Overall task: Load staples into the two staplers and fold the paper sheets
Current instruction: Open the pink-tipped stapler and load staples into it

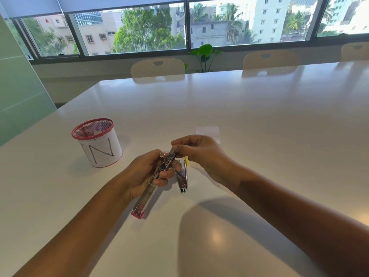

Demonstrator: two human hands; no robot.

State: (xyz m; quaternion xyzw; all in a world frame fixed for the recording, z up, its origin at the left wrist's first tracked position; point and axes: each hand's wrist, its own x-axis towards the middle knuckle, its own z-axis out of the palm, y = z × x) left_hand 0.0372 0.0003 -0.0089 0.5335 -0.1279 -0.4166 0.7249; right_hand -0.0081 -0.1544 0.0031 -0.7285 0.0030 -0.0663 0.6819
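Note:
My left hand (145,172) grips a metal stapler with a pink end (144,198), swung open, its pink tip pointing toward me just above the table. At the stapler's far end my right hand (197,150) pinches a small metal part (172,153); whether that is a staple strip or the stapler's own top I cannot tell. A second metal stapler with a yellow end (182,176) lies on the white table (259,116) just right of my left hand. A small white paper sheet (208,131) lies flat behind my right hand.
A mesh pen cup (97,142) with a red rim and a white paper wrap marked with letters stands to the left. Beige chairs (157,69) line the table's far edge, with a potted plant (205,54) and windows behind.

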